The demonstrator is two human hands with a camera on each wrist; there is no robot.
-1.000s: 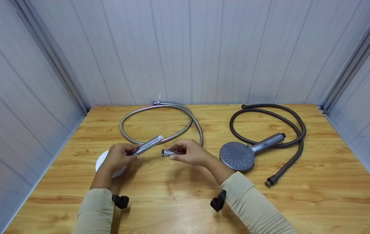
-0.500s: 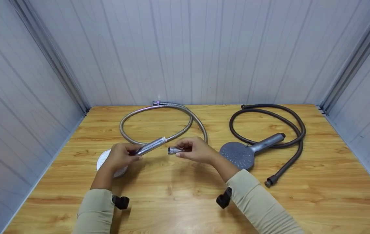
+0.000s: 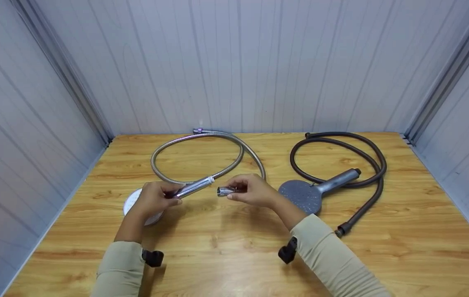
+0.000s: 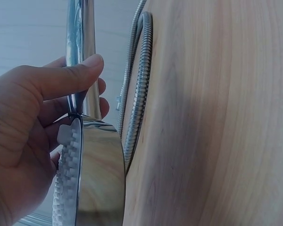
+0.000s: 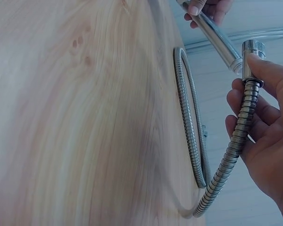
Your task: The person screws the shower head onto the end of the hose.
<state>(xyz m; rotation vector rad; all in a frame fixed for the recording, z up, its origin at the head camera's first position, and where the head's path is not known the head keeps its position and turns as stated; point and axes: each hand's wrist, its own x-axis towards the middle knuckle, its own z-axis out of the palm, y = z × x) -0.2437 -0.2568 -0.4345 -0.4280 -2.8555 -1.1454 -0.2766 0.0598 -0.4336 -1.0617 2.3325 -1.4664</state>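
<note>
My left hand [image 3: 155,200] grips the handle of a chrome shower head [image 4: 101,174] near where the handle meets the head. Its white nozzle face [image 3: 132,201] is partly hidden behind the hand. The handle's white-tipped end [image 3: 211,180] points to the right. Between thumb and fingers, my right hand [image 3: 253,191] holds the end fitting [image 5: 253,47] of a silver shower hose [image 5: 238,127]. The fitting's open end faces left toward the handle tip, with a small gap between them. Behind the hands the hose lies looped, its other fitting [image 3: 198,131] at the table's back edge.
On the right of the wooden table [image 3: 218,255] lies a dark grey shower head [image 3: 300,197], close to the right forearm. A dark hose [image 3: 376,154] coils behind it, its near end fitting [image 3: 341,229] beside the right sleeve. Panelled walls [image 3: 234,66] enclose the back and sides.
My right hand has moved right and slightly up with the hose fitting. My left hand has swung the handle tip slightly right and down. The near stretch of silver hose has shifted right.
</note>
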